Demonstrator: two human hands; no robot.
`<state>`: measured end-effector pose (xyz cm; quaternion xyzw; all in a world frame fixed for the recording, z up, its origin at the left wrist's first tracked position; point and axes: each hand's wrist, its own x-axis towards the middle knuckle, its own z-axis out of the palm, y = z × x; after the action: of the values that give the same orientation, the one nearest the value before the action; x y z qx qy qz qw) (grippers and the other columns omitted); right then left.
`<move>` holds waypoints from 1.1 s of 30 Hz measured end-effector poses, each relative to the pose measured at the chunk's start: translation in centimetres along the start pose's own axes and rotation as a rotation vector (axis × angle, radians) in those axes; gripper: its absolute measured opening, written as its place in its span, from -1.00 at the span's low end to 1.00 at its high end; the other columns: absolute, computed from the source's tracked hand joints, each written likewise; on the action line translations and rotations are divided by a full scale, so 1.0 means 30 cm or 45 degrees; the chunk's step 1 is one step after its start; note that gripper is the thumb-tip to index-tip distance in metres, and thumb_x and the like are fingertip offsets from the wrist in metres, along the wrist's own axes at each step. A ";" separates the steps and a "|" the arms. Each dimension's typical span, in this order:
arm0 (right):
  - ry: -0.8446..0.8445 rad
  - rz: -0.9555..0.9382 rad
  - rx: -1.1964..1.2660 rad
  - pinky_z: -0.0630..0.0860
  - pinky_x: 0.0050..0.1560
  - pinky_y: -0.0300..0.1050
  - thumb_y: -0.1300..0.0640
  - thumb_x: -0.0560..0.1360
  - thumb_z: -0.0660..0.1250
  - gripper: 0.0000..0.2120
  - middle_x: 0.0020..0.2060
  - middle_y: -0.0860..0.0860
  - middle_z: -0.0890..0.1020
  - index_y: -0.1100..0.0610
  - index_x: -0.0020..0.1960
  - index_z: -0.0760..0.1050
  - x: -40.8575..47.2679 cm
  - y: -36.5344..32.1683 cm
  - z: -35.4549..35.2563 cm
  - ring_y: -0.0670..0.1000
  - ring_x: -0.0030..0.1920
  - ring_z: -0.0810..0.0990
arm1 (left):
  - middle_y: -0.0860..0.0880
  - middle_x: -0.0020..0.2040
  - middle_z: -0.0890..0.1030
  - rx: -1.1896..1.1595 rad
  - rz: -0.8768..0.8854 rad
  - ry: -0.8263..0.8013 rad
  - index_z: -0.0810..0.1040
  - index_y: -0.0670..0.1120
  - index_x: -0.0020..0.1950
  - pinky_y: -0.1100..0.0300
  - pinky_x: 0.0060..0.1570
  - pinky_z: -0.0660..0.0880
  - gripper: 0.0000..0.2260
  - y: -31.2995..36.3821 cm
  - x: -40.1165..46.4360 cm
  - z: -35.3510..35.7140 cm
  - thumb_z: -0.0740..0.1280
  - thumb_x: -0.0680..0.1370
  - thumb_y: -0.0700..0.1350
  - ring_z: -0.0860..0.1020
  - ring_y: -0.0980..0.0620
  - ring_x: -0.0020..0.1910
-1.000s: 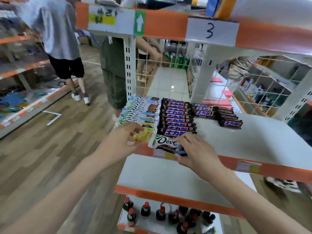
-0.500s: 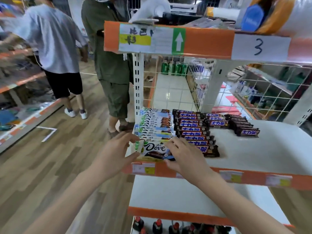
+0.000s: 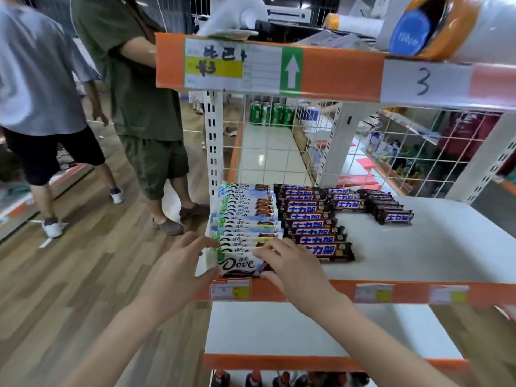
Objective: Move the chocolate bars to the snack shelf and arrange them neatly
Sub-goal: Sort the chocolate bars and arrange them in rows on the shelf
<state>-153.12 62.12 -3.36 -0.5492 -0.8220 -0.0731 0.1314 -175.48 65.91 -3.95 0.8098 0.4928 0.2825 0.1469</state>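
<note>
A white Dove bar (image 3: 239,265) is lying at the front left corner of the snack shelf (image 3: 418,247), its brand name reading clearly across the wrapper, and both hands are holding it by its ends: the left hand (image 3: 178,270) is pinching the left end between thumb and curled fingers (image 3: 205,241), while the right hand (image 3: 293,268) is gripping the right end, its fingers (image 3: 269,251) bent over the top of the wrapper. Just behind it, a row of white Dove bars (image 3: 245,219) is running back along the left edge of the shelf, overlapping one another. Touching that row on its right, a row of dark Snickers bars (image 3: 312,219) is showing white Chinese lettering on blue, and two shorter rows of Snickers bars (image 3: 382,206) are sitting toward the back, further right. Price tags (image 3: 230,288) are sticking to the orange front edge below the hands. The upper shelf edge (image 3: 335,76) is carrying a handwritten label, a white arrow on green and a paper marked "3". Green cans (image 3: 270,113) are standing beyond the wire mesh. On the wood-pattern floor (image 3: 83,275) to the left, a person in green (image 3: 142,93) and a person in grey (image 3: 36,79) are standing. Dark bottles (image 3: 254,379) are showing on the lowest shelf.
</note>
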 end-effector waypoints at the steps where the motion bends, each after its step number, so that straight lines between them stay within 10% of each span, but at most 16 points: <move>1: 0.012 0.008 0.000 0.45 0.01 -0.11 0.04 0.48 0.36 -0.68 0.12 -0.05 0.52 0.01 0.22 0.46 -0.005 -0.002 -0.002 0.01 0.13 0.47 | 0.18 0.10 0.43 0.008 0.005 -0.003 0.49 0.12 0.15 0.17 -0.16 0.48 -0.68 -0.001 0.002 0.001 0.44 0.42 0.02 0.50 0.17 -0.06; 9: 0.086 0.083 -0.055 0.47 -0.32 -0.34 0.01 0.27 0.57 -0.67 -0.14 -0.12 0.60 -0.03 -0.02 0.58 -0.020 -0.034 -0.002 -0.08 -0.10 0.58 | 0.22 0.07 0.44 0.032 0.036 -0.011 0.54 0.13 0.07 0.15 -0.19 0.51 -0.79 0.005 0.010 0.009 0.40 0.45 -0.02 0.51 0.14 -0.05; 33: 0.055 0.131 0.171 0.42 -0.06 -0.23 0.08 0.56 0.20 -0.71 0.17 -0.11 0.43 -0.04 0.27 0.40 -0.027 -0.026 0.019 -0.07 0.20 0.35 | 0.15 0.04 0.47 -0.098 0.048 0.037 0.58 0.05 -0.08 0.15 -0.15 0.51 -0.90 -0.018 0.033 0.019 0.44 0.43 -0.08 0.53 0.09 -0.04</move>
<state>-153.61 61.25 -4.13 -0.5789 -0.7928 -0.0229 0.1893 -175.18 67.07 -4.37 0.8086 0.4682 0.3156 0.1655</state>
